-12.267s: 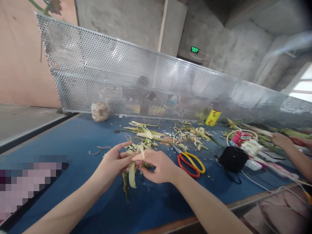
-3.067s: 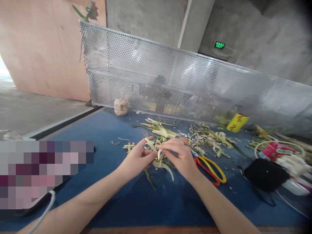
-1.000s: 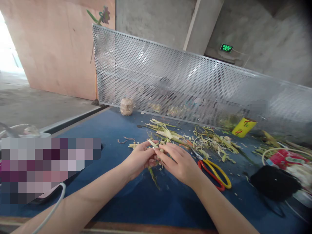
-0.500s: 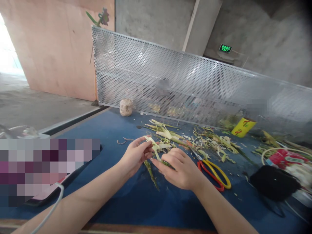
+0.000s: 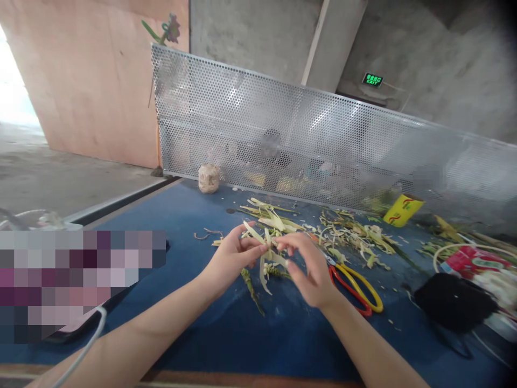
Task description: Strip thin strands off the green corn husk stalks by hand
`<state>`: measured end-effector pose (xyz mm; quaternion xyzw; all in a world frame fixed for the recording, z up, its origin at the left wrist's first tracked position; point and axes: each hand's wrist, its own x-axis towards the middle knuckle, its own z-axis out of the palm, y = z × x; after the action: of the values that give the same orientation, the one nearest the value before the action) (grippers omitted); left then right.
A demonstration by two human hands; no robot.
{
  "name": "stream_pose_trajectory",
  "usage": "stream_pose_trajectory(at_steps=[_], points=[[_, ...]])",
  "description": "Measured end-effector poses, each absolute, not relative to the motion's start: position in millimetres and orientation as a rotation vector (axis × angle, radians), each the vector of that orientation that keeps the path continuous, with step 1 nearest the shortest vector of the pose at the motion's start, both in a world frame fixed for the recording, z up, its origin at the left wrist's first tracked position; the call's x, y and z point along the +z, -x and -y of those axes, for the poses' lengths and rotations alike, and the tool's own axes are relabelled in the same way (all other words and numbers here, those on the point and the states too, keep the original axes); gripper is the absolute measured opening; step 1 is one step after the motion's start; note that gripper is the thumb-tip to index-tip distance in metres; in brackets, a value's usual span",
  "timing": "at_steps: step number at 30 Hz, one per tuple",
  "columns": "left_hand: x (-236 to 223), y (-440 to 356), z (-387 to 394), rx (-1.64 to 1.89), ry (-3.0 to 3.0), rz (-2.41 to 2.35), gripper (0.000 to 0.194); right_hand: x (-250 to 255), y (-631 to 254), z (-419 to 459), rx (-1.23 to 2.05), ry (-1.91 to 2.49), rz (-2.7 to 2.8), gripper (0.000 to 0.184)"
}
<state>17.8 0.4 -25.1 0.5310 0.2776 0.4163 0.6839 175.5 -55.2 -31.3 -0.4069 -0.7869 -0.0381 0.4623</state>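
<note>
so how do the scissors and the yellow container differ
The scissors have red and yellow handles and metal blades; the container is mostly yellow with red markings.
The scissors lie flat, while the container leans at a slant.
The scissors are close to the right hand; the container is farther off, near the mesh screen.
Both show red and yellow, and neither is held.

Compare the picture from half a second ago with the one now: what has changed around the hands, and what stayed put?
The right hand's thumb has moved right, away from the left hand, which still pinches pale strips. One strip now hangs lower, below the left fingertips. The scissors, yellow container and rounded pale object stayed put.
</note>
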Motion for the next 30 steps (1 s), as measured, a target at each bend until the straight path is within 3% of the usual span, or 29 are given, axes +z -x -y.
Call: stream_pose_trajectory(at_steps=[6,12,19,30], points=[[-23,-18,2,0.83,-1.284,-0.635,0.072,-32,-179,39,0.22,1.298,1.706,0.015],[-24,-18,4,0.758,-1.35,-0.636,0.071,-32,-172,40,0.391,1.253,1.63,0.008],[-27,-19,2,0.74,-1.432,-0.692,0.067,-38,-171,38,0.595,1.176,1.515,0.008],[-32,-18,2,0.639,-1.543,-0.606,0.064,-39,-172,35,0.661,1.211,1.373,0.014]])
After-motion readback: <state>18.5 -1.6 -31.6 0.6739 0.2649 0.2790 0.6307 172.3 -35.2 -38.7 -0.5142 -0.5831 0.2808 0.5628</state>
